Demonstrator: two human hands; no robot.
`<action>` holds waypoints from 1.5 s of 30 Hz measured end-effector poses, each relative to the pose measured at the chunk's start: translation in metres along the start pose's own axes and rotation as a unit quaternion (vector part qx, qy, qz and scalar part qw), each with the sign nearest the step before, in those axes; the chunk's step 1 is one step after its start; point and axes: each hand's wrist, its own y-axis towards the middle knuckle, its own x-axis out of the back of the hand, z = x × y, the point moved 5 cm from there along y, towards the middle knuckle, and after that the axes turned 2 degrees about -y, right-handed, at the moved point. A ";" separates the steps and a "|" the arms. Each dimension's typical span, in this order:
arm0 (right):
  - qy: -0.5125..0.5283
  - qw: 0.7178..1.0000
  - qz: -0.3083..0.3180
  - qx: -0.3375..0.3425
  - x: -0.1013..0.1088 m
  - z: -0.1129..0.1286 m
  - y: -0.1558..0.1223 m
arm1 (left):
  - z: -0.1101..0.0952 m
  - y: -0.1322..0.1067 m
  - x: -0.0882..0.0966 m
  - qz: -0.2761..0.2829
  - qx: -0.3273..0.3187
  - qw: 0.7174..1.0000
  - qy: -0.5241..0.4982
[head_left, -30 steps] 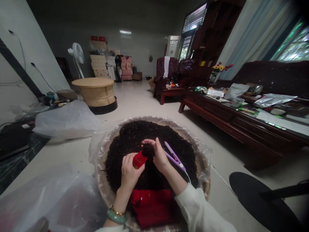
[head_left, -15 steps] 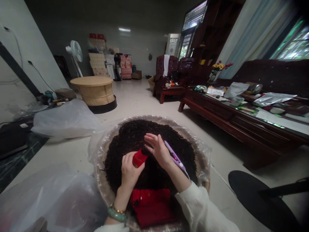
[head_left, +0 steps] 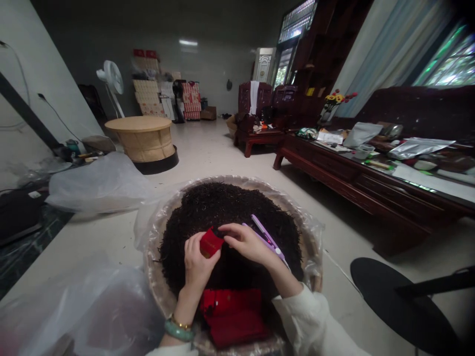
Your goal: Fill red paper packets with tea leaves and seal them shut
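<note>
My left hand (head_left: pixel 199 259) is closed round a small red pouch (head_left: pixel 211 243), tilted with its mouth toward the right. My right hand (head_left: pixel 248 243) has its fingertips drawn together at that mouth, where dark leaves show; what they pinch is too small to tell. Both hands are over a large round basket (head_left: pixel 158 277) lined with clear plastic and heaped with dark dried leaves (head_left: pixel 218 202), like loose tea. A purple hand-held sealer (head_left: pixel 267 238) rests on the leaves just beyond my right hand. Flat red pouches (head_left: pixel 235 319) lie at the near side of the basket.
Clear plastic bags (head_left: pixel 100 183) lie on the floor at the left. A round woven stand (head_left: pixel 144 141) is behind them. A long dark wooden table (head_left: pixel 334 173) with packets on it runs along the right. A black round base (head_left: pixel 386 291) stands at the lower right.
My right hand has lowered and its raised fingers have come together at the pouch's mouth. The pouch has tipped slightly in my left hand, and more of its front shows.
</note>
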 end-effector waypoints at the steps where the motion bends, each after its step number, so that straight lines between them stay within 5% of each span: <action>1: 0.022 1.000 -0.006 -0.011 0.002 -0.006 0.000 | 0.001 -0.001 0.000 -0.002 0.003 1.000 -0.006; 7: -0.052 0.993 -0.102 0.017 0.020 -0.008 0.005 | 0.005 -0.005 -0.003 0.014 0.033 0.998 -0.048; 14: -0.274 0.959 -0.014 0.070 0.010 0.027 0.020 | 0.004 -0.005 -0.003 0.020 0.047 0.997 -0.056; 21: -0.391 0.917 -0.080 -0.012 0.022 0.018 0.026 | 0.008 -0.002 0.003 0.014 0.060 0.998 -0.034; 28: -0.445 0.881 0.160 -0.003 -0.009 -0.005 0.012 | 0.010 -0.001 0.007 0.011 0.076 0.997 -0.022; 31: -0.461 0.869 0.179 0.001 -0.016 -0.007 0.009 | 0.011 -0.001 0.009 0.011 0.078 0.997 -0.015; 39: -0.310 0.948 0.064 -0.022 0.009 -0.011 0.010 | 0.012 -0.001 0.010 0.020 0.083 0.996 -0.023; 45: -0.193 0.981 -0.029 -0.001 0.029 0.017 0.014 | 0.005 0.000 0.003 0.023 0.068 0.997 -0.040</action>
